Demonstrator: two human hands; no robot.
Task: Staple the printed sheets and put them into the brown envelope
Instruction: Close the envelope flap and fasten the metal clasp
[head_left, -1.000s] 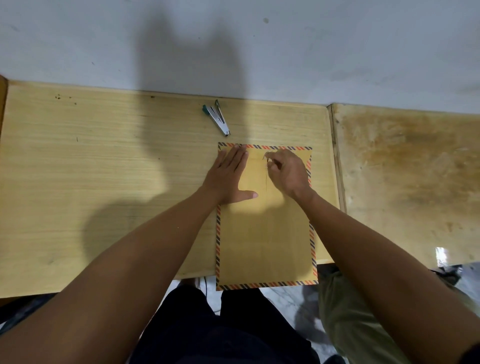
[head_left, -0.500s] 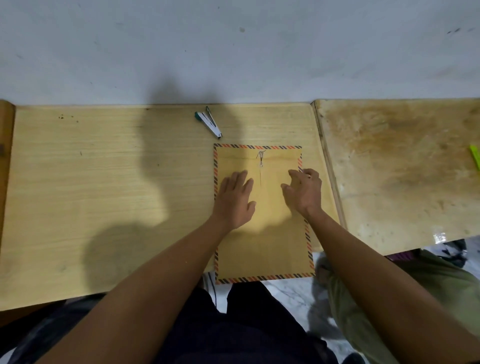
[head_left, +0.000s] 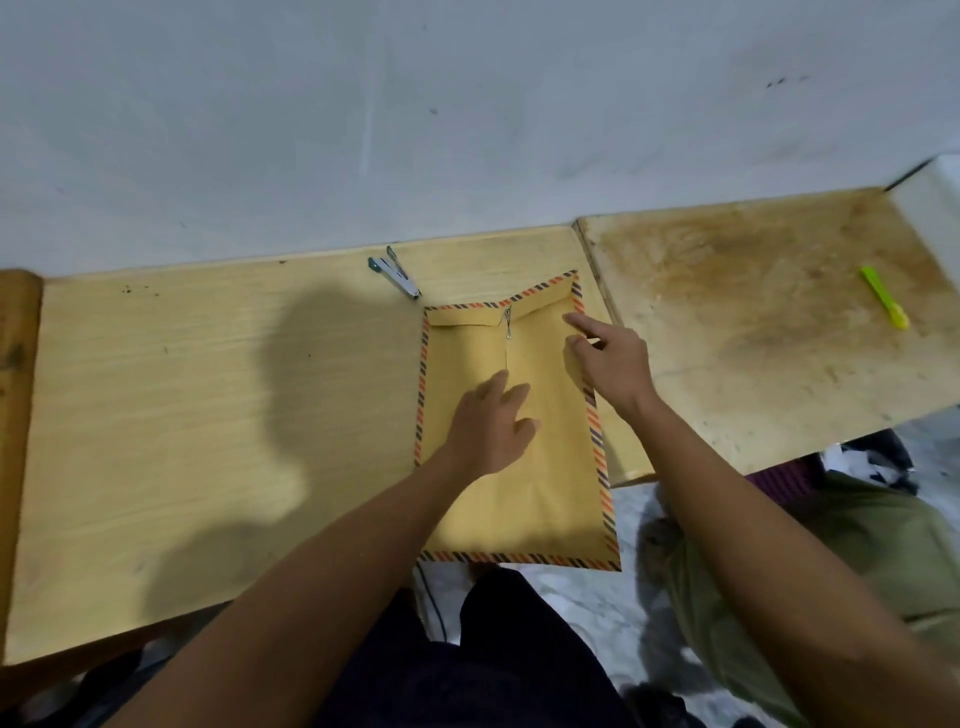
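Note:
The brown envelope (head_left: 540, 499) with a striped border lies flat on the light wooden desk (head_left: 208, 415), its flap folded down at the far end and its near end hanging over the desk's front edge. My left hand (head_left: 491, 426) rests on the envelope's middle, fingers slightly apart. My right hand (head_left: 610, 358) hovers over the envelope's right edge, fingers loosely spread, holding nothing. The stapler (head_left: 395, 275) lies past the envelope's far left corner, near the wall. No printed sheets are visible.
A stained, darker desk (head_left: 779, 332) adjoins on the right, with a bright green pen-like object (head_left: 883, 299) on it. A grey wall runs behind both desks. An olive bag (head_left: 831, 561) sits on the floor at the right.
My hands have drawn back from the flap's clasp. The left slid toward me onto the envelope's middle; the right moved to the right edge. The head turned, shifting the view rightward.

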